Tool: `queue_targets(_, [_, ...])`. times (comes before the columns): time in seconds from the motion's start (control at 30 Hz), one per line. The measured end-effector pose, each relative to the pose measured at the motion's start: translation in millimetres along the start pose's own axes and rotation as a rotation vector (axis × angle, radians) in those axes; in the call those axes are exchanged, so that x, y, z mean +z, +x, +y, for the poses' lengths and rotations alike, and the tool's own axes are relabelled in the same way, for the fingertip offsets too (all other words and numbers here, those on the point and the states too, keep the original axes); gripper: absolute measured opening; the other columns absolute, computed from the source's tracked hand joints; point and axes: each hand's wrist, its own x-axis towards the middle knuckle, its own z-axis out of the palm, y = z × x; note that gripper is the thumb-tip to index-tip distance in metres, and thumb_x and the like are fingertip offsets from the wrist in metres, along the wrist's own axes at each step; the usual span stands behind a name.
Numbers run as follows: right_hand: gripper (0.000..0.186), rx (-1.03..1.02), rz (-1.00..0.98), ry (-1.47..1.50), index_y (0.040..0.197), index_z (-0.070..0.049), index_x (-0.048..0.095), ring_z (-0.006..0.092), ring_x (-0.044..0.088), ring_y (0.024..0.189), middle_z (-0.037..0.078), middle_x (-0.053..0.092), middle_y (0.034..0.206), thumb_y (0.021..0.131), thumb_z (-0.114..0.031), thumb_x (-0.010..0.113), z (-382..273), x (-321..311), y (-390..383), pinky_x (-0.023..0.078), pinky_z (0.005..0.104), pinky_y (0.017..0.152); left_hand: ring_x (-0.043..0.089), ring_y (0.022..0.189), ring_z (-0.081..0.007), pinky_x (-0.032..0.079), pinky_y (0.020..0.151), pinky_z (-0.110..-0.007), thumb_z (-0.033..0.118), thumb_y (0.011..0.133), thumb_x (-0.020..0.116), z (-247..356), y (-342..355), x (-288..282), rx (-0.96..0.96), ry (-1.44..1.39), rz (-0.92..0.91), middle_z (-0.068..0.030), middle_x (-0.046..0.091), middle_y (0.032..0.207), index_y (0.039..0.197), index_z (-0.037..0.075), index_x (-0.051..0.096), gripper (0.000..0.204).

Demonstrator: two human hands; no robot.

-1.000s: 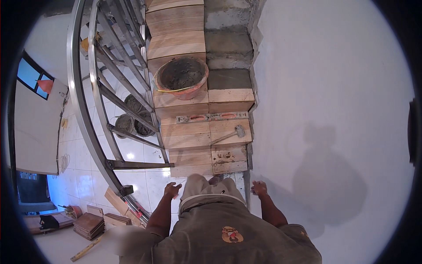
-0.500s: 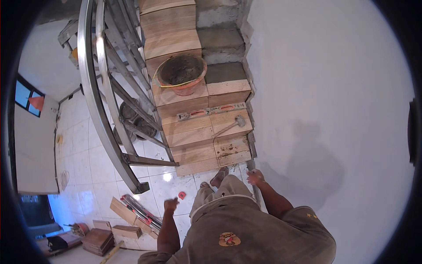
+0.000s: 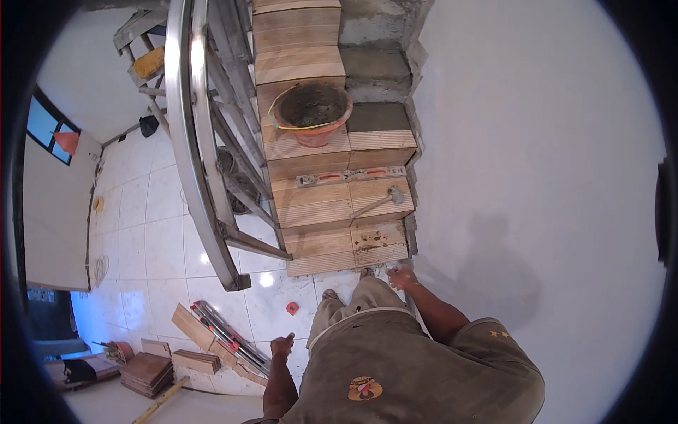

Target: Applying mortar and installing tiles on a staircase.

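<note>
My left hand (image 3: 282, 345) hangs low beside my body, its fingers loosely curled with nothing seen in them. Nearest to it on the white floor lies a small red tape measure (image 3: 292, 309). By the wall at the foot of the stairs is my right hand (image 3: 402, 278), fingers partly spread and whitish with dust, holding nothing visible. Up the wood-look tiled stairs (image 3: 311, 244), a mallet (image 3: 395, 195) with a grey head lies on a tread. Behind it rests a smeared spirit level (image 3: 332, 178). Higher up stands an orange bucket (image 3: 311, 134) with grey mortar inside.
A metal railing (image 3: 185, 134) runs along the stairs' left side, a white wall (image 3: 537, 141) along the right. Upper right steps are bare cement (image 3: 374, 63). On the lower-left floor lie a tile cutter (image 3: 229, 338), stacked tiles (image 3: 146, 373) and planks (image 3: 195, 362).
My view has shifted, so the stairs and railing sit further right. My left hand has dropped lower and my right hand has moved slightly left. My feet have shifted apart.
</note>
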Motion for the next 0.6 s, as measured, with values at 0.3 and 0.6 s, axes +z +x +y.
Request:
queue_targets(0.3, [0.034,-0.055,0.035,0.018,0.095,-0.004,0.062,0.0168,0.064,0.054,0.009,0.068,0.075,0.098,-0.037,0.071,27.7,-20.0,30.5,0.051,0.0330,0.047,0.059,0.062,-0.0193,0.049,0.064,-0.041,0.053,0.086,0.081,75.8,-3.2,18.7,0.201,-0.073,0.125,-0.0057,0.066,0.065,0.070,0.002,0.072,0.055])
queue_targets(0.6, [0.036,0.178,-0.089,0.264,0.095,0.000,0.065,0.0204,0.064,0.054,0.011,0.068,0.072,0.095,-0.036,0.070,53.7,-103.1,49.7,0.054,0.0357,0.051,0.061,0.060,-0.0210,0.050,0.065,-0.041,0.062,0.087,0.077,137.1,-13.7,66.3,0.177,0.000,0.130,-0.0087,0.069,0.064,0.067,0.002,0.072,0.063])
